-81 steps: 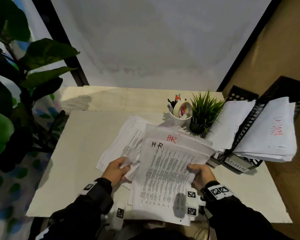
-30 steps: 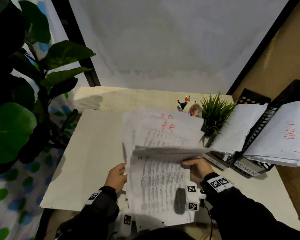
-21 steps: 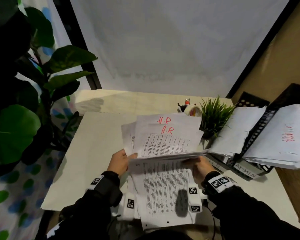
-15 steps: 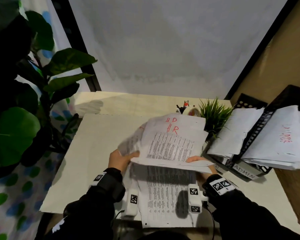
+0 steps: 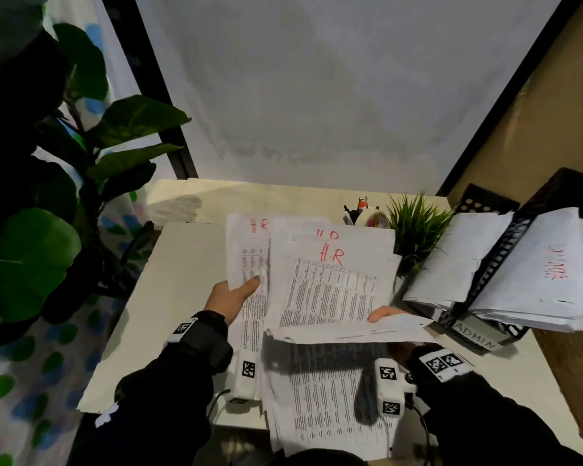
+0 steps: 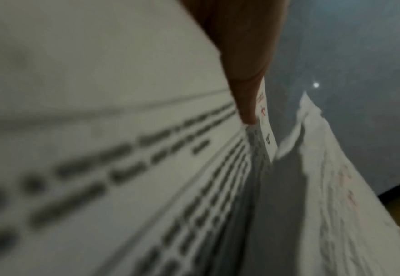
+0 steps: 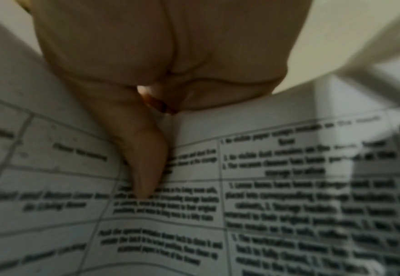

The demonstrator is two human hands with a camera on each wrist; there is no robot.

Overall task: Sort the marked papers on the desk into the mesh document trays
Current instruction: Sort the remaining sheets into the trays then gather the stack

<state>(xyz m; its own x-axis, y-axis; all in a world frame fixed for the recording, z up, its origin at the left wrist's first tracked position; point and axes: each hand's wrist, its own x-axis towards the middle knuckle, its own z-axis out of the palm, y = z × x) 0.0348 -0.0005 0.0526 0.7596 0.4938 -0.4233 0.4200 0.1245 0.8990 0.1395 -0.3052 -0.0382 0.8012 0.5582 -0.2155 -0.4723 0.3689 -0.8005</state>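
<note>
My left hand (image 5: 246,287) pinches a single printed sheet marked "HR" in red (image 5: 248,250), held up left of centre; its thumb (image 6: 243,78) lies on the sheet's face. To its right, my right hand (image 5: 382,314) grips a bundle of HR-marked papers (image 5: 330,284) by its lower right corner, with the thumb (image 7: 144,168) on the top printed page. More printed papers (image 5: 317,398) lie flat on the desk beneath the bundle. At the right stand the black mesh trays (image 5: 495,264), stuffed with papers; one bears an "ADMIN" label (image 5: 475,338).
A small potted grass plant (image 5: 418,227) and a cup of pens with a tape roll (image 5: 367,215) stand behind the papers. A large leafy plant (image 5: 48,196) crowds the left side. The white desk (image 5: 182,280) ends near my body.
The HR bundle has risen off the flat papers in my right hand. My left hand has drawn one HR sheet out to the left, apart from the bundle.
</note>
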